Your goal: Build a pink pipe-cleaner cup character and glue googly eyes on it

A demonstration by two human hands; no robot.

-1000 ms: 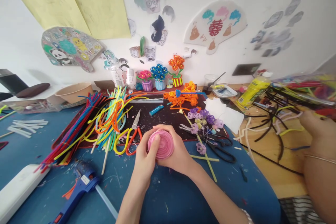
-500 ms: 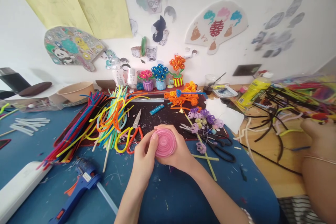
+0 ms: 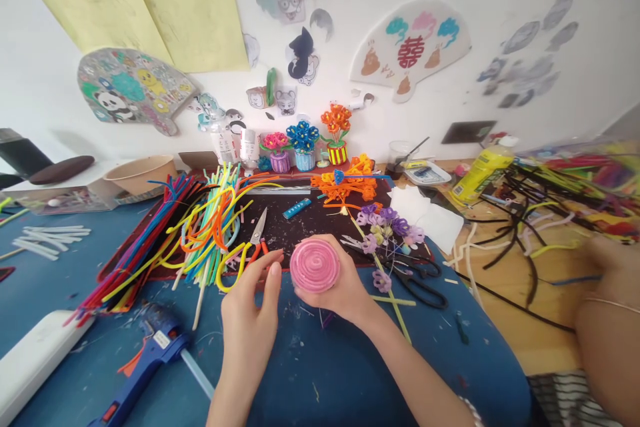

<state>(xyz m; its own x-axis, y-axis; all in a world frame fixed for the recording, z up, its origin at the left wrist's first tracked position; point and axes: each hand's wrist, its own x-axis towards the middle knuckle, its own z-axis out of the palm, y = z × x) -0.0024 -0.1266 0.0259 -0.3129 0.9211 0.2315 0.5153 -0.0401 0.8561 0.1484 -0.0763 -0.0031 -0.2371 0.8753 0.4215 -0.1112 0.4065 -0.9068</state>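
I see 1 pink coil (image 3: 315,265), 3 flowerpots (image 3: 305,161). My right hand (image 3: 349,285) grips the coil, just beside my spread left hand (image 3: 250,305).

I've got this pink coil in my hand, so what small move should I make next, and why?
I'd probably bring your left hand in to steady the left edge of the pink coil: that hand is open, apart from the coil and apparently empty, while your right hand alone holds the coil.
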